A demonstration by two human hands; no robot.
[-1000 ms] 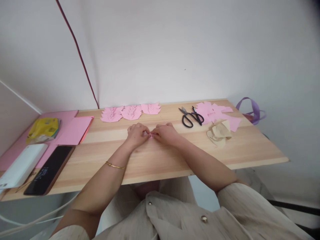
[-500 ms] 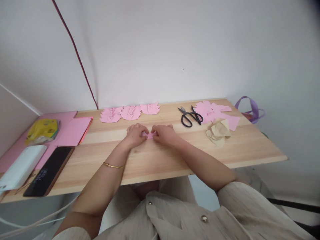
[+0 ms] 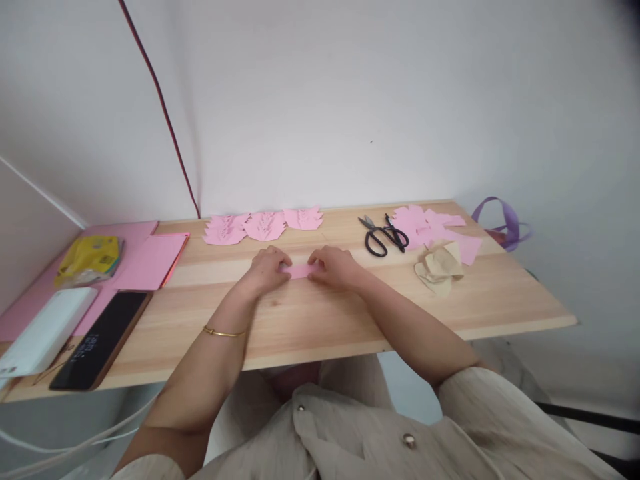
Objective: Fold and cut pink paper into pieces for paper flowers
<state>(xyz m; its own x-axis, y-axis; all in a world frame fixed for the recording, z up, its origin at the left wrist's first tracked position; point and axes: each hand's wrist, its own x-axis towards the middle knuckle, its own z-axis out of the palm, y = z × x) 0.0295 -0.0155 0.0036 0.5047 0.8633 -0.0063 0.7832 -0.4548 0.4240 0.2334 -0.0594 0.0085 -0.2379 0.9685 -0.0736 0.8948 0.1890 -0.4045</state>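
Small pink folded paper strip: lies flat on the wooden tabletop, long axis running left to right, spanning between both hands, each end pinched under the fingertips.

Matt pink paper strip on smooth pale wood tabletop; scissors w/ glossy black handles, metal blades.

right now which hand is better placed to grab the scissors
Right. The right hand lies nearer the scissors, which sit to its right on the table; the left hand would have to cross over. Both press the pink paper.
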